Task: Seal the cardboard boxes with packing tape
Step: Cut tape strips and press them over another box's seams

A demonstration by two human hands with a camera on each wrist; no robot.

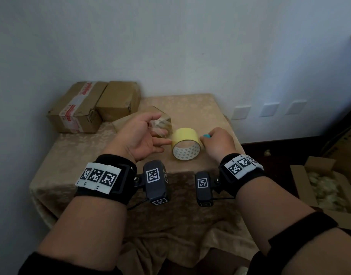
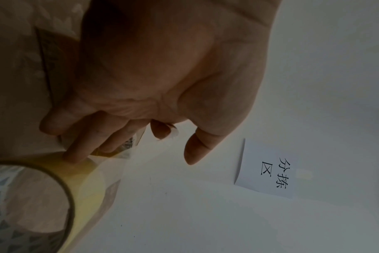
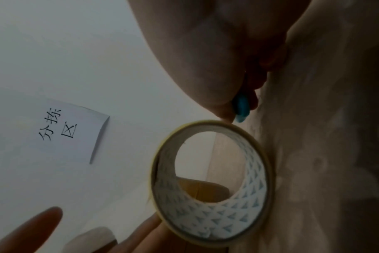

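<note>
A yellow tape roll point(image 1: 185, 135) stands on its edge on the beige-clothed table point(image 1: 75, 147). A strip of clear tape point(image 1: 160, 126) runs from it to a small cardboard box point(image 1: 123, 123) that lies behind my left hand point(image 1: 159, 131). That hand is turned palm up with its fingers spread, and its fingertips touch the roll point(image 2: 82, 184). A bit of tape sticks to one fingertip point(image 2: 171, 132). Just right of the roll point(image 3: 249, 205), my right hand point(image 1: 205, 138) curls round a small blue cutter point(image 1: 206, 136), whose tip point(image 3: 240, 111) nearly touches the roll's rim.
Two closed cardboard boxes point(image 1: 77, 110) point(image 1: 119, 100) sit at the table's back left against the wall. On the floor at the right an open carton point(image 1: 325, 189) holds pale filler. A paper sign point(image 2: 268, 169) hangs on the wall.
</note>
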